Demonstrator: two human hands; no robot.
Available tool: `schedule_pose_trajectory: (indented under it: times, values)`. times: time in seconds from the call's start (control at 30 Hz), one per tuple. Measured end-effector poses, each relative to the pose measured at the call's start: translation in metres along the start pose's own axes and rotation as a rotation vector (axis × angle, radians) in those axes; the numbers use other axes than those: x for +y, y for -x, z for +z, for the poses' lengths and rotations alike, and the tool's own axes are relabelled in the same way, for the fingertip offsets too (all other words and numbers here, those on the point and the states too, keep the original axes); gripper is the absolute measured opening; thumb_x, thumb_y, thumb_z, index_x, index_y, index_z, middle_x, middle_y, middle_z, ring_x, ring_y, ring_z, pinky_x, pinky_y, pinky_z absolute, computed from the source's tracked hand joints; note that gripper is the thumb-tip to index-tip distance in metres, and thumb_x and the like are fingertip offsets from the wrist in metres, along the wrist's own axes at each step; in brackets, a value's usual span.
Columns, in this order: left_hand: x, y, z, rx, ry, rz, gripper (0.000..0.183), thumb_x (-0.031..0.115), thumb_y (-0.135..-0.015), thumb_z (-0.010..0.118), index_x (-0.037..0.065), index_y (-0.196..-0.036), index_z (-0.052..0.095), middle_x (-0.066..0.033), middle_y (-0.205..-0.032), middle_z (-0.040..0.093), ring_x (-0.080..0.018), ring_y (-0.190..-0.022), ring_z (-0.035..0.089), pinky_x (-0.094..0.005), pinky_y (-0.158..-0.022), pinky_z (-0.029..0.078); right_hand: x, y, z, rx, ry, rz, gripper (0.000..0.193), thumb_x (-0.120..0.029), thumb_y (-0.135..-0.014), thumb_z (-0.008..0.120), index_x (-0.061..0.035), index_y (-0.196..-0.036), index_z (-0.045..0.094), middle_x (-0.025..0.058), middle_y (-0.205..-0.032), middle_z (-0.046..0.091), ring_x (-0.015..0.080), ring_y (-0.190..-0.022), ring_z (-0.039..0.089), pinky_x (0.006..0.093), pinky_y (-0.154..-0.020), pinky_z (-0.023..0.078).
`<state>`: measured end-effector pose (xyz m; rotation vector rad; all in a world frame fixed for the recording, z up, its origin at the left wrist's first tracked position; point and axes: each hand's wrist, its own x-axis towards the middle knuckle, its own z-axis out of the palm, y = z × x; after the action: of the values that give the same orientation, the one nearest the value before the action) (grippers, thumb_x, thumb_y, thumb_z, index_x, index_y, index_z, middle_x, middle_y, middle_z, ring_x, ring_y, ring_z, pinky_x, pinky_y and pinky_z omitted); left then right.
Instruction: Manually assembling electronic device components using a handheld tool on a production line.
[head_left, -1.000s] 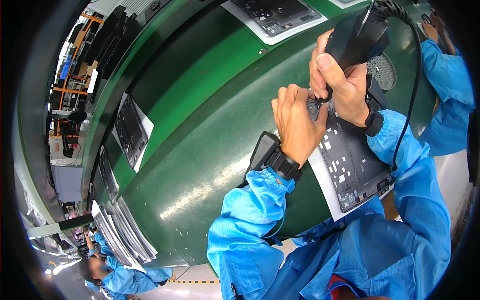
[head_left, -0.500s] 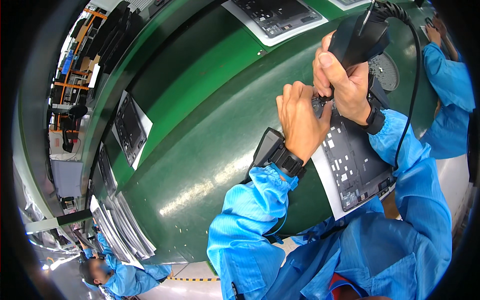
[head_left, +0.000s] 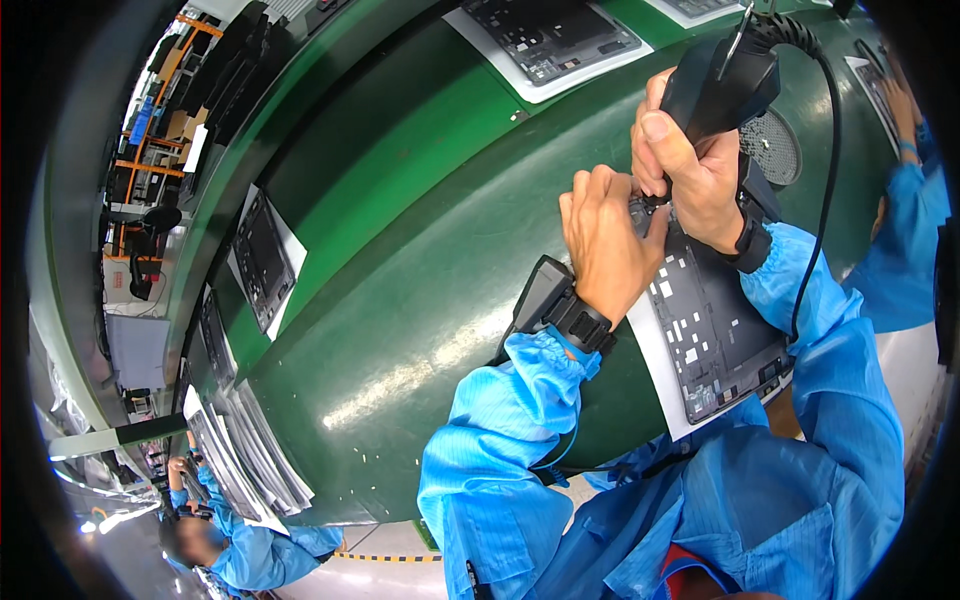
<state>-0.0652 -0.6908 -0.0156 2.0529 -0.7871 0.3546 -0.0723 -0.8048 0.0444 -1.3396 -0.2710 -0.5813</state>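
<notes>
My right hand [head_left: 695,175] grips a black corded electric screwdriver [head_left: 720,88], its tip pointing down at the far end of an opened tablet housing [head_left: 735,320]. Close beside the tip is my left hand [head_left: 608,240], its fingers curled and the thumb at the housing's far end. Whatever those fingers hold, if anything, is hidden. The dark housing lies on a white sheet [head_left: 655,360] and carries several small white patches. Both wrists wear black straps with dark boxy devices attached.
A round dish of small parts [head_left: 772,145] stands beyond my right wrist. More tablet housings lie on the green bench, one at the far side [head_left: 550,40] and one at left [head_left: 262,260]. A stack of sheets [head_left: 245,450] sits at lower left. A co-worker's arm [head_left: 905,240] shows at right.
Both my hands and the screwdriver stay at the housing's far end, with only a slight shift in view. At right, the co-worker's hands and a housing there have changed position.
</notes>
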Motion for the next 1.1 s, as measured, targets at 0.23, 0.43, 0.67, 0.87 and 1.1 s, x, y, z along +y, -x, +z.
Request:
schedule_pose_trajectory:
  times: [0.23, 0.43, 0.67, 0.87, 1.1]
  values:
    - [0.000, 0.000, 0.001, -0.002, -0.004, 0.005, 0.032, 0.014, -0.072, 0.083, 0.004, -0.093, 0.062, -0.0097, -0.092, 0.057, -0.0313, -0.092, 0.055, -0.0430, -0.079, 0.038, -0.004, -0.001, -0.003, -0.048, 0.068, -0.008, 0.022, -0.021, -0.104, 0.061, -0.0041, -0.103, 0.047, 0.0009, -0.063, 0.048, 0.0070, -0.048, 0.045, 0.0235, -0.045, 0.039]
    - [0.000, -0.001, -0.001, -0.003, 0.005, 0.009, 0.032, 0.014, -0.073, 0.084, 0.004, -0.096, 0.063, -0.0095, -0.094, 0.058, -0.0305, -0.091, 0.055, -0.0419, -0.079, 0.039, -0.009, -0.004, -0.004, -0.075, 0.097, 0.061, 0.019, -0.019, -0.105, 0.059, -0.0049, -0.101, 0.047, 0.0010, -0.064, 0.050, 0.0068, -0.050, 0.046, 0.0240, -0.047, 0.041]
    - [-0.005, 0.006, -0.036, 0.000, -0.048, -0.040, 0.036, 0.014, -0.082, 0.078, 0.000, -0.112, 0.063, -0.0141, -0.105, 0.058, -0.0337, -0.102, 0.055, -0.0440, -0.091, 0.043, -0.054, -0.001, -0.079, 0.107, 0.273, -0.099, 0.039, -0.029, -0.107, 0.053, 0.0024, -0.130, 0.051, 0.0125, -0.103, 0.068, 0.0183, -0.091, 0.065, 0.0348, -0.083, 0.051]
    - [-0.012, 0.024, -0.052, -0.125, -0.251, 0.003, 0.025, 0.012, -0.088, 0.073, 0.000, -0.104, 0.059, -0.0159, -0.103, 0.056, -0.0364, -0.099, 0.054, -0.0462, -0.087, 0.044, -0.097, 0.087, -0.132, -0.244, 1.217, 0.381, 0.041, -0.019, -0.084, 0.077, -0.0035, -0.116, 0.057, 0.0132, -0.068, 0.063, 0.0314, -0.065, 0.066, 0.0416, -0.062, 0.049]
    - [0.004, 0.017, -0.066, -0.128, 0.793, -0.696, 0.044, 0.009, -0.098, 0.066, 0.002, -0.128, 0.035, -0.0199, -0.113, 0.065, -0.0251, -0.106, 0.064, -0.0393, -0.088, 0.052, -0.061, 0.079, -0.096, -0.307, 1.039, 0.282, 0.040, -0.012, -0.083, 0.078, 0.0003, -0.115, 0.058, 0.0136, -0.065, 0.065, 0.0346, -0.063, 0.067, 0.0460, -0.060, 0.049]
